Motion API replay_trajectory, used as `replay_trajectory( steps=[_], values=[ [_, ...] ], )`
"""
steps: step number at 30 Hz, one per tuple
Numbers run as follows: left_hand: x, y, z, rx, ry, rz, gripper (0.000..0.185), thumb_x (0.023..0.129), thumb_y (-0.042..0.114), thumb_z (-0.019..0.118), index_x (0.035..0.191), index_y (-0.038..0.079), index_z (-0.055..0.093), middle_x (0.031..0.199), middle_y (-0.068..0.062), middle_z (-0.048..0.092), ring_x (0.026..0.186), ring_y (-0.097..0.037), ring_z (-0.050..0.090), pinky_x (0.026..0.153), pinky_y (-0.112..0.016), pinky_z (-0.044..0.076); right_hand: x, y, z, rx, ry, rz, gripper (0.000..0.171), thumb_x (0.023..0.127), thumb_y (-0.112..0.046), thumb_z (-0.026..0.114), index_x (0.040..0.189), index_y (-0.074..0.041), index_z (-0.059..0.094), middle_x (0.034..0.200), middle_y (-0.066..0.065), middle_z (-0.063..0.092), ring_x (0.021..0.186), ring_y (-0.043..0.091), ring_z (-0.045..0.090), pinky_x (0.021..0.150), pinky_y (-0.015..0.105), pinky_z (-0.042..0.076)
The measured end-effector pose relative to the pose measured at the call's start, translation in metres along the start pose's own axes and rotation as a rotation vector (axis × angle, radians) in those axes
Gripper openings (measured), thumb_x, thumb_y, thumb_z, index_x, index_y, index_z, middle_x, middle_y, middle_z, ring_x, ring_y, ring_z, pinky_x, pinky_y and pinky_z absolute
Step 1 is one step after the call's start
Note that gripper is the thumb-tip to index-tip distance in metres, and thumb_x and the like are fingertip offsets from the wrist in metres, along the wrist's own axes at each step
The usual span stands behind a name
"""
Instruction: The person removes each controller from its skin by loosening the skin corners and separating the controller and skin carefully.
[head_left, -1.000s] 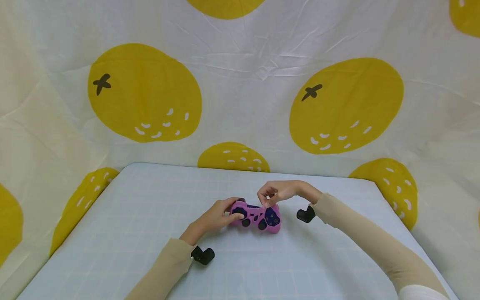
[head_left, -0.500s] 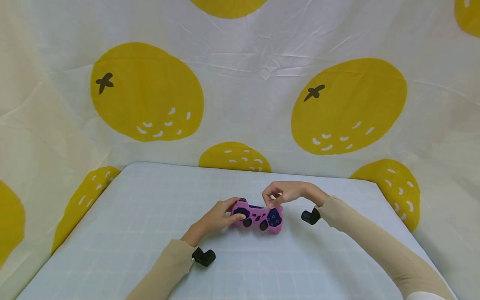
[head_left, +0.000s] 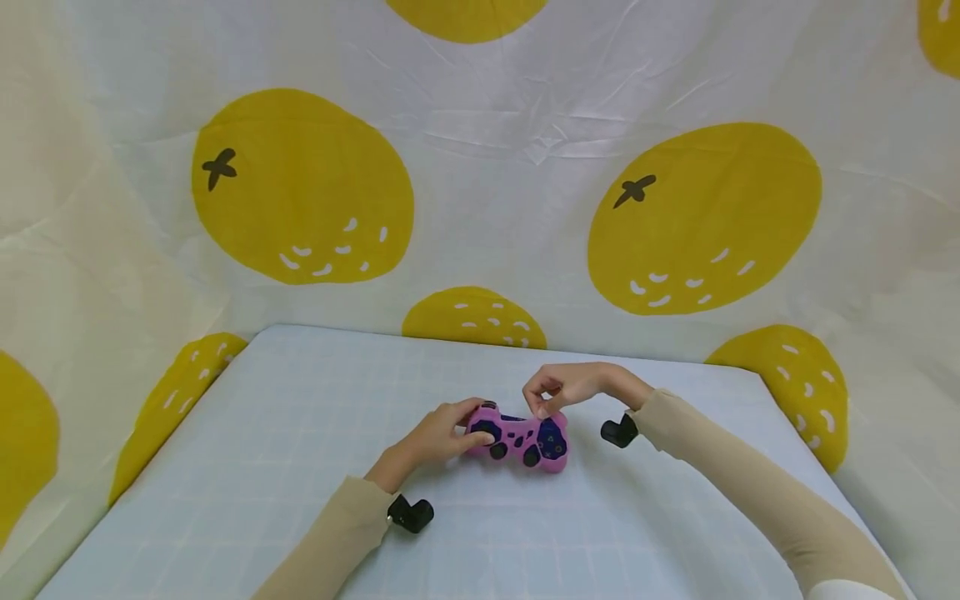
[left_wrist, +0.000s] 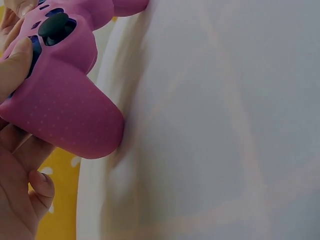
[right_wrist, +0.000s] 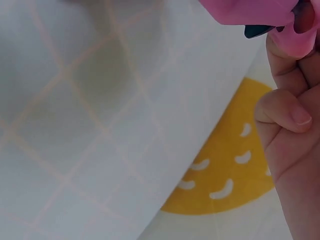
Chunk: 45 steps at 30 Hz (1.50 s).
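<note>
A dark blue game controller in a pink silicone cover [head_left: 521, 431] is held over the middle of the table. My left hand [head_left: 433, 435] grips its left end, thumb on top and fingers underneath. In the left wrist view the dotted pink handle [left_wrist: 70, 110] shows near the tabletop, beside the thumb [left_wrist: 15, 65]. At the far right corner of the controller, my right hand [head_left: 566, 386] pinches the cover's edge between thumb and forefinger. In the right wrist view the cover [right_wrist: 255, 10] stands loose around a dark shoulder button [right_wrist: 257, 31], and the right hand's fingers [right_wrist: 285, 112] are curled.
A pale checked cloth covers the table [head_left: 300, 483]. Behind it hangs a white curtain [head_left: 502, 208] printed with large yellow fruit. Black wrist cameras stick out from the left sleeve [head_left: 337, 533] and the right sleeve [head_left: 750, 492].
The head view has shifted slightly, carrying the background and controller a little to the right. Both hands keep their places on the controller, the right one still pinching at its far corner.
</note>
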<state>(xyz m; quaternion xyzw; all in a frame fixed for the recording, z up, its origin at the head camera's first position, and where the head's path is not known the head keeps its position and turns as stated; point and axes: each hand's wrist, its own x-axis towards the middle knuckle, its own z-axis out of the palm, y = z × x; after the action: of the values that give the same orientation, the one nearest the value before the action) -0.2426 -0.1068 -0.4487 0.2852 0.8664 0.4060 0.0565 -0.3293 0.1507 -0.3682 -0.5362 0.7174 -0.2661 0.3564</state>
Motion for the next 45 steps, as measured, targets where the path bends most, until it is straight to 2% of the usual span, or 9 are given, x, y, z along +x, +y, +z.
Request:
replay_trajectory(
  steps=[9,17,22,28,37,45],
  values=[
    [-0.001,-0.003,0.003,0.006,0.002,0.001,0.051,0.090,0.040,0.065,0.132,0.014,0.053,0.108,0.001,0.069,0.108,-0.018,0.064,0.098,-0.041,0.049,-0.002,0.002,0.000,-0.007,-0.010,0.062,0.013,0.091,-0.015,0.056,0.084,-0.004,0.059,0.075,-0.004,0.051,0.071,0.004,0.048,0.069,0.021,0.042],
    [-0.002,0.000,0.003,0.006,0.029,-0.023,0.051,0.090,0.042,0.064,0.132,0.015,0.052,0.107,0.002,0.069,0.109,-0.019,0.064,0.098,-0.042,0.049,-0.010,-0.002,0.004,-0.052,0.071,0.086,0.015,0.093,-0.018,0.053,0.085,-0.008,0.060,0.075,-0.002,0.054,0.071,0.004,0.050,0.068,0.022,0.042],
    [-0.003,0.002,0.005,0.023,0.043,-0.042,0.050,0.090,0.041,0.064,0.132,0.015,0.052,0.109,0.000,0.069,0.109,-0.019,0.064,0.097,-0.041,0.049,-0.015,-0.005,0.009,-0.097,0.132,0.116,0.014,0.093,-0.018,0.054,0.084,-0.011,0.062,0.074,0.001,0.057,0.069,0.005,0.051,0.065,0.022,0.040],
    [-0.003,0.003,0.006,0.057,0.052,-0.055,0.053,0.090,0.043,0.064,0.132,0.014,0.052,0.111,-0.002,0.069,0.109,-0.019,0.063,0.097,-0.041,0.049,-0.019,-0.013,0.014,-0.142,0.166,0.140,0.012,0.094,-0.019,0.057,0.085,-0.013,0.062,0.075,0.003,0.058,0.068,0.006,0.051,0.062,0.022,0.038],
    [-0.002,0.001,0.007,0.045,0.052,-0.037,0.051,0.091,0.039,0.064,0.132,0.012,0.052,0.109,-0.002,0.069,0.107,-0.019,0.063,0.097,-0.040,0.049,-0.027,-0.021,0.021,-0.205,0.185,0.133,0.009,0.096,-0.020,0.058,0.089,-0.018,0.063,0.080,-0.006,0.059,0.071,0.003,0.052,0.060,0.020,0.041],
    [-0.005,0.002,0.007,0.038,0.053,-0.033,0.051,0.091,0.038,0.064,0.132,0.011,0.051,0.108,-0.002,0.069,0.108,-0.020,0.063,0.098,-0.040,0.049,-0.036,-0.022,0.033,-0.232,0.260,0.117,0.006,0.096,-0.018,0.059,0.091,-0.020,0.062,0.082,-0.009,0.057,0.068,0.001,0.049,0.057,0.018,0.038]
  ],
)
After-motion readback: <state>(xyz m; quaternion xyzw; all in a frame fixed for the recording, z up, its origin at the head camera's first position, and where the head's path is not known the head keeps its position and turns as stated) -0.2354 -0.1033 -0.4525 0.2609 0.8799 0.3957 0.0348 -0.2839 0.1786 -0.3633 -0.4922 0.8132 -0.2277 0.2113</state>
